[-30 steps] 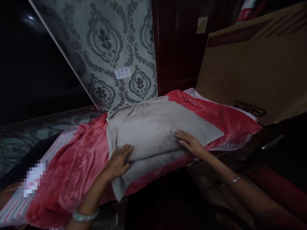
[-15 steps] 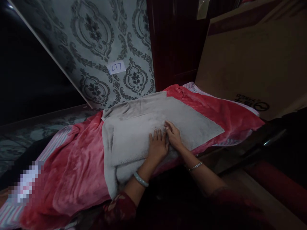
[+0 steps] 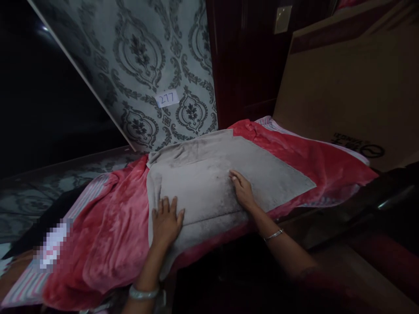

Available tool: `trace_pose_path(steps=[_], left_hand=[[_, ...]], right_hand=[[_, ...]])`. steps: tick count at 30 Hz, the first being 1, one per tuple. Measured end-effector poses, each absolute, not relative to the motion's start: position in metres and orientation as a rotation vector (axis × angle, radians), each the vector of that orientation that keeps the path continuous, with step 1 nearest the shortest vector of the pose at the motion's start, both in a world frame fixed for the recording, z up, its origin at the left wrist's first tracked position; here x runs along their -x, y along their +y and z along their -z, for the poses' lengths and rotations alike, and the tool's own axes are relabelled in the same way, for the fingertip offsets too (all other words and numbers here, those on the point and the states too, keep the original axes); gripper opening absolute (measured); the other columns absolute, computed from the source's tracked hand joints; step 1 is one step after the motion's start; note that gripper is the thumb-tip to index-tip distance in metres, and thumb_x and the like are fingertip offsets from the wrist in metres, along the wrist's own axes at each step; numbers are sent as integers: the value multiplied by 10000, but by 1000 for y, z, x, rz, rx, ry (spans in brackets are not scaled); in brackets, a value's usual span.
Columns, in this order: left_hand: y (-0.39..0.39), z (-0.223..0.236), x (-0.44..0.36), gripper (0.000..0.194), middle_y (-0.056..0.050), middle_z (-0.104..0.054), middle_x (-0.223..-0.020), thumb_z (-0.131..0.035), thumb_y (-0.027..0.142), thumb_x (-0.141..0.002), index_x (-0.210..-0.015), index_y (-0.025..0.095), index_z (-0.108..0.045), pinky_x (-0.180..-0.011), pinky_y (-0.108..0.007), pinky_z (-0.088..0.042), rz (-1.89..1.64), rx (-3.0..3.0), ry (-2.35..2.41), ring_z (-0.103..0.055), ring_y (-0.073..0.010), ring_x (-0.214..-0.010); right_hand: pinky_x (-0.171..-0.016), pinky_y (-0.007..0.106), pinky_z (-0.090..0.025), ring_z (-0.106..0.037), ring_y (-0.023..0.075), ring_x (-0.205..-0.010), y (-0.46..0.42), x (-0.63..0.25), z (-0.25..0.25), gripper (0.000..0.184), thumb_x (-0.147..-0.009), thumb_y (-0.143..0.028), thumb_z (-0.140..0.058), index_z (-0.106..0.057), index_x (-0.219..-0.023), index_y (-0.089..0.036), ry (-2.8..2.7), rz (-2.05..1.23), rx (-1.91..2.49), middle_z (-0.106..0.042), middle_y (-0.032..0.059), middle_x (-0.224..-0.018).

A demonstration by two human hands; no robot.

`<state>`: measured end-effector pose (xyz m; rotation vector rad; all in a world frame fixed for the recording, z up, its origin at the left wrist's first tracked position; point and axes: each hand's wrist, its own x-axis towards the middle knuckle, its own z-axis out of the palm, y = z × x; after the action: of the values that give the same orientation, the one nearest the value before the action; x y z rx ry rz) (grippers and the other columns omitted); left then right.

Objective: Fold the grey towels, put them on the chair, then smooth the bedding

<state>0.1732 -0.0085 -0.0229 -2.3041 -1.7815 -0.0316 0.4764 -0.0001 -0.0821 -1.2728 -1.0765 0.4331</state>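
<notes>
A grey towel (image 3: 209,174) lies folded on a red fleece blanket (image 3: 108,231). My left hand (image 3: 166,220) rests flat on the towel's near left part, fingers stretched out and slightly apart. Flat on the middle of the towel lies my right hand (image 3: 242,189), fingers together and extended. Neither hand holds anything. A pale bangle sits on my left wrist and a thin bracelet on my right.
A patterned wallpaper panel (image 3: 147,65) with a small "277" label (image 3: 167,98) leans behind the blanket. A large cardboard box (image 3: 347,83) stands at the right. Dark wooden furniture (image 3: 245,61) is behind. A striped cloth (image 3: 22,288) shows under the blanket at left.
My left hand slid from beside the right hand at the towel's middle out to its near left part. The right hand stayed near the middle.
</notes>
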Motion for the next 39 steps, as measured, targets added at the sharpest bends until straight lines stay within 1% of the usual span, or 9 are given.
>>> trace_pose_path(steps=[3,6,10,15,21,25,29,36,39], left_hand=[[-2,13,-145,534,-154,-376,-1577,-372,406,-998,-1475,185,-472,-1139,-636,-298,-13,2262,-1865,-301,-359,-1474],[16,-4,-153,491,-131,-319,-1609,-377,386,-995,-1405,185,-555,-1152,-641,-272,38,2278,-1825,-227,-365,-1501],[62,-25,-206,519,-125,-281,-1625,-362,347,-997,-1474,165,-456,-1199,-577,-232,95,2498,-1685,-210,-294,-1516],[119,-15,-265,564,-85,-258,-1639,-327,422,-1005,-1524,206,-371,-1211,-581,-195,89,2650,-1590,-188,-271,-1524],[139,22,-269,600,-95,-336,-1610,-245,487,-1010,-1533,215,-361,-1214,-566,-194,151,2606,-1558,-261,-263,-1500],[147,16,-247,644,-108,-355,-1599,-251,538,-995,-1529,201,-372,-1207,-577,-198,98,2545,-1688,-252,-296,-1500],[156,9,-208,608,-112,-382,-1584,-228,471,-1008,-1530,192,-367,-1177,-622,-227,112,2480,-1864,-270,-319,-1490],[154,9,-167,596,-97,-241,-1643,-256,438,-1013,-1565,215,-284,-1205,-524,-222,133,2430,-2018,-211,-284,-1514],[140,0,-168,623,-138,-210,-1644,-266,445,-1009,-1570,173,-263,-1198,-558,-217,95,2356,-2121,-196,-305,-1516]], right_hand=[[-1047,450,-464,-627,240,-1150,5,-480,80,472,-922,-454,-424,-670,-1229,-192,-1109,-446,1286,-677,101,-1256],[-1082,436,-440,-601,231,-1204,24,-483,64,473,-931,-399,-400,-657,-1268,-191,-1246,-368,1358,-660,85,-1295],[-1161,407,-346,-471,213,-1361,64,-474,30,511,-957,-292,-337,-583,-1384,-156,-1518,-204,1625,-551,98,-1441],[-1179,556,-222,-229,287,-1493,92,-457,22,533,-1008,-343,-338,-427,-1514,-202,-1761,-21,2019,-348,77,-1591],[-1180,548,-188,-226,283,-1488,95,-457,43,520,-1029,-395,-310,-432,-1511,-246,-1851,2,2106,-338,47,-1600],[-1177,552,-191,-245,284,-1479,96,-459,44,510,-1026,-379,-314,-449,-1501,-247,-1857,20,2092,-358,47,-1590],[-1166,570,-203,-272,305,-1465,98,-461,50,505,-1020,-371,-338,-465,-1491,-240,-1847,44,2070,-383,66,-1575],[-1157,581,-209,-311,310,-1442,101,-464,59,487,-1006,-380,-381,-507,-1455,-242,-1821,60,1996,-419,87,-1552],[-1153,580,-218,-306,308,-1441,99,-464,56,491,-1006,-369,-370,-506,-1457,-231,-1824,68,1995,-415,92,-1553]])
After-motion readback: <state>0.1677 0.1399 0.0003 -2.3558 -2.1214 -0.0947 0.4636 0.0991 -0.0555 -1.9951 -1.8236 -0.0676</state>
